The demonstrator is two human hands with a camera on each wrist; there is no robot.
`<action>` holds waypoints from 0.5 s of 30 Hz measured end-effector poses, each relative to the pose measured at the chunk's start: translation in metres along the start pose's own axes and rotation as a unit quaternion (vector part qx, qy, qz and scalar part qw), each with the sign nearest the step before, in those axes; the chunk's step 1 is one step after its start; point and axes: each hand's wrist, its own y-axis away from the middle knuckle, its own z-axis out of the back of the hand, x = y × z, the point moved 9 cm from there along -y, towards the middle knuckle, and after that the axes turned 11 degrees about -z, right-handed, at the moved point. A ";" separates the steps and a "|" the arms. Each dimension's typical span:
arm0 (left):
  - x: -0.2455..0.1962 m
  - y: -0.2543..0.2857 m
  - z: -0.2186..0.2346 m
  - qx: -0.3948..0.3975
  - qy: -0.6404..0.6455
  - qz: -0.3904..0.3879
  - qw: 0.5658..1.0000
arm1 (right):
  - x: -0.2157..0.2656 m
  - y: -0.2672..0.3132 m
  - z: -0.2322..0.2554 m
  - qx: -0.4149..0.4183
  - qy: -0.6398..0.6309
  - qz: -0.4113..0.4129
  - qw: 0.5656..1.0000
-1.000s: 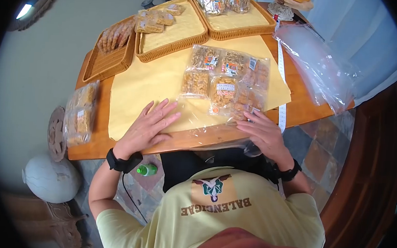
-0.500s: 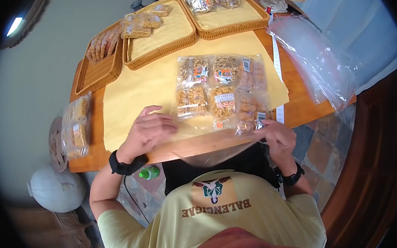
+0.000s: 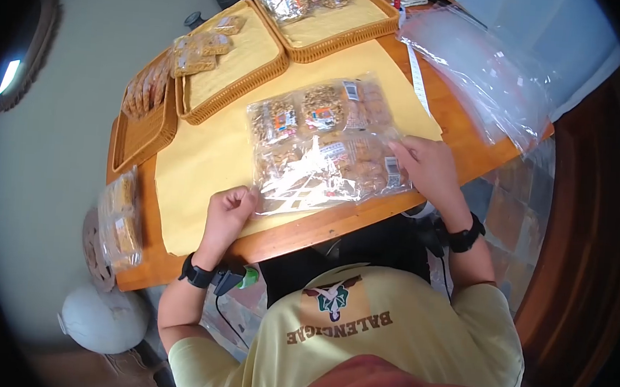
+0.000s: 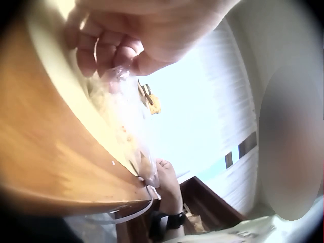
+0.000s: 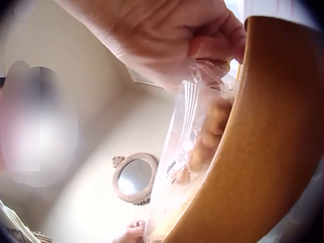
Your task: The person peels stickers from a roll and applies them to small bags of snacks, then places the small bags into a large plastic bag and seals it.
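A clear plastic bag [image 3: 311, 173] with several snack packs [image 3: 323, 108] in it lies on yellow paper at the table's front edge, glare across its near half. The left hand [image 3: 228, 215] pinches the bag's near left corner; in the left wrist view the left hand [image 4: 136, 35] has crumpled film between thumb and fingers. At the bag's right side the right hand [image 3: 430, 169] grips the film; the right wrist view shows the right hand [image 5: 172, 40] pinching a gathered edge of the bag [image 5: 190, 121].
Three wicker trays [image 3: 235, 84] with snack packs stand along the back. Empty clear bags [image 3: 483, 76] lie at the right over a measuring tape [image 3: 416, 79]. Another filled bag [image 3: 119, 223] rests at the table's left edge. A green bottle [image 3: 249, 278] is below the table.
Both hands now pinch the bag, the right one farther up its side. The bag's loose near part, which hung over the table edge, now lies over the packs.
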 end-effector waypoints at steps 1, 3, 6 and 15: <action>0.001 0.000 0.000 0.009 -0.055 0.001 0.998 | -0.001 -0.002 -0.004 0.013 0.027 -0.016 0.999; -0.003 -0.003 0.003 0.005 -0.141 -0.001 0.990 | -0.004 -0.004 -0.009 0.028 0.052 -0.034 0.998; -0.021 -0.004 -0.007 0.078 -0.322 -0.033 0.943 | 0.005 -0.004 -0.008 -0.031 0.220 0.021 0.975; -0.066 0.011 -0.053 0.271 -0.491 -0.300 0.771 | 0.058 0.011 -0.009 -0.060 0.160 0.363 0.916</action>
